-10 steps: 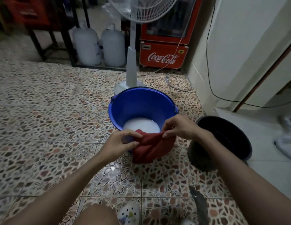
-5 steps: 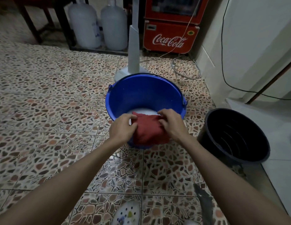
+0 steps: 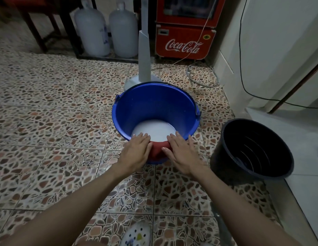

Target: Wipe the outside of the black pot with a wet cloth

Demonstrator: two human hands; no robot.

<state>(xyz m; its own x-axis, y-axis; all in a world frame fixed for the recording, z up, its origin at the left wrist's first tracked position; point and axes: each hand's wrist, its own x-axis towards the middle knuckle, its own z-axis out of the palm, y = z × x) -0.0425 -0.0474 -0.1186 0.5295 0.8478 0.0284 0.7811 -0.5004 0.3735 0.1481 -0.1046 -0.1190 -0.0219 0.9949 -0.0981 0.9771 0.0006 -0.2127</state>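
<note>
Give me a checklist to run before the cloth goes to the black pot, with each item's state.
1. Cloth in hand: not ok. The red cloth lies draped over the near rim of the blue bucket; the left hand and right hand rest flat on it, no grip closed.
2. Cloth wet: cannot tell.
3. Water at hand: ok, pale liquid in the bucket's bottom.
4. Black pot within reach: ok, on the floor right of the bucket.
5. Pot's outside free to wipe: ok on its near wall; the far side is hidden.
6. Pot empty: ok as far as its inside shows.
</note>
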